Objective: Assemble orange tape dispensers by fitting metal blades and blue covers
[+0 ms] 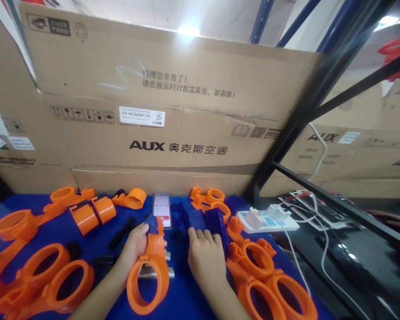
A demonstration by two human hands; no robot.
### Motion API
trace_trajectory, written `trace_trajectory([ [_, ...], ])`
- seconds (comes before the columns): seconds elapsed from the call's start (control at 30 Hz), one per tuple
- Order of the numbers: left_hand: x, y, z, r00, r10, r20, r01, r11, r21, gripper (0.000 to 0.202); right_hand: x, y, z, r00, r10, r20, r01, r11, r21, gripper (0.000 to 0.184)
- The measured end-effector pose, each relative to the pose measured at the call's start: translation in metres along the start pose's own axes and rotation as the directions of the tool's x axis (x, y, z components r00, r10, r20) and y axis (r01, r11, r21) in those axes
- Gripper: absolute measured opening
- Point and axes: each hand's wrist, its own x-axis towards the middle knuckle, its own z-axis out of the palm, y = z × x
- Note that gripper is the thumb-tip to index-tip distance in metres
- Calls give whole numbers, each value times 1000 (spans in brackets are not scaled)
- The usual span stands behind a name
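Observation:
My left hand (137, 243) is closed around an orange plastic ring holder (157, 251), raised above the table with its big ring hanging toward me. A small blue plastic piece (152, 224) sits at the holder's upper end, beside my thumb. Farther right, my right hand (206, 251) reaches down against dark blue plastic parts (196, 218). Its fingers are bent and their tips are hidden, so whether it grips anything does not show. Small dark pieces (177, 218) lie between the two hands. Metal bars (150, 272) show partly behind the held ring.
Orange ring holders lie at left (43, 264) and right (258, 262) on the blue table (183, 295). A phone (162, 209) showing a timer stands at the back. A white power strip (266, 221) with cables lies right. A cardboard box (160, 89) and black rack post (293, 129) rise behind.

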Motion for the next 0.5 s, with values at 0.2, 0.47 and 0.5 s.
trace_trajectory([
  [0.2,12,-1,-14,1000,7,-15,-7,1000,-10,70,7,4,1,999,25,-29,-25,1000,0,13],
  [0.47,18,-3,-22,999,18,48,-16,999,-35,78,25,5,4,994,113,12,-113,993,-35,33],
  [0.5,17,-2,-21,999,24,46,-22,999,-34,77,27,4,3,993,116,19,-116,993,-35,31],
])
